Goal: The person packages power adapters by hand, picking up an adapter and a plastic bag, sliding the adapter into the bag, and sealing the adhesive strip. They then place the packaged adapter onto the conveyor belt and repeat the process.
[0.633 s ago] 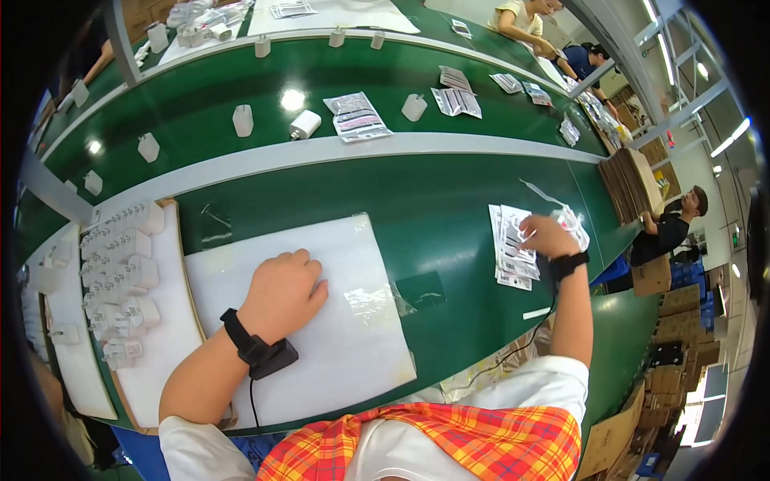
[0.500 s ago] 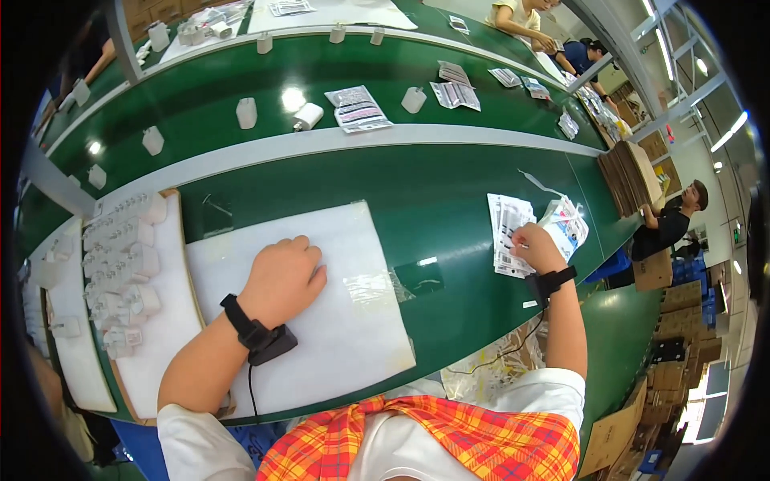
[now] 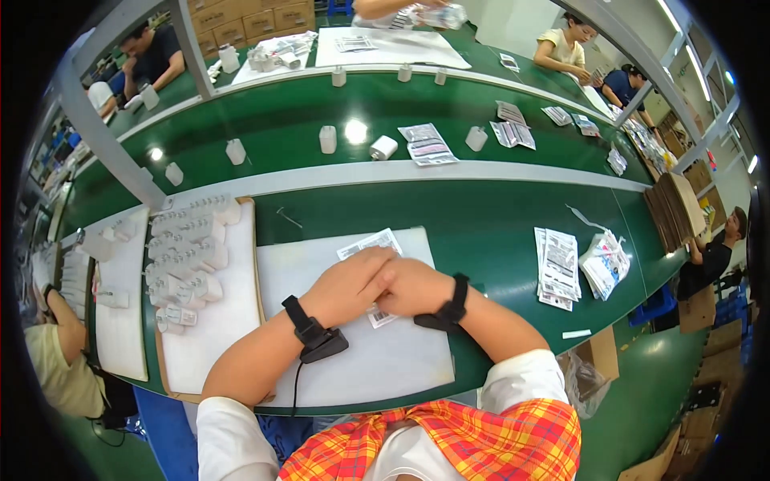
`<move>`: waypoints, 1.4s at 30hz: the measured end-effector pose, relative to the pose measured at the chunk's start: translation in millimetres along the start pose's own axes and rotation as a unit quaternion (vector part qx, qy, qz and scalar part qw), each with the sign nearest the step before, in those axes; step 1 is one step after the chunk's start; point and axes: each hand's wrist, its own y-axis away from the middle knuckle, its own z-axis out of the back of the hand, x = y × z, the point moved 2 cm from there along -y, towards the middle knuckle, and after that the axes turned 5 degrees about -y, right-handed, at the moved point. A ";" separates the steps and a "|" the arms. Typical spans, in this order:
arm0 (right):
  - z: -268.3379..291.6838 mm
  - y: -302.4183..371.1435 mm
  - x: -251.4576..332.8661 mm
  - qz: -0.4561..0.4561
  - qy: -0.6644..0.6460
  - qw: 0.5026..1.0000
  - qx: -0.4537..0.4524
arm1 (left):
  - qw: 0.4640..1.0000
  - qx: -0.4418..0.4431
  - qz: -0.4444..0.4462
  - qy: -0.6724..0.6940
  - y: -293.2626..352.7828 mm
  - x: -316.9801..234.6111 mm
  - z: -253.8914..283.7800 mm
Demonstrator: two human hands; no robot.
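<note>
Presently, a white printed packet [image 3: 370, 243] lies beneath the left grip [image 3: 350, 286] and right grip [image 3: 419, 287], over a white pad [image 3: 405, 361]. Grips meet, fingers partly hidden; cannot tell how far open either is, or whether either holds the packet. Right of both grips: packet stack [image 3: 559, 264] on green bench [image 3: 493, 232]. Left of them: white plug adapters [image 3: 213, 252].
</note>
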 end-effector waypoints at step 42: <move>8.1 44.6 22.9 -0.210 -0.234 0.884 -0.346 | 0.989 -0.006 -0.035 -0.143 -5.7 17.9 -22.5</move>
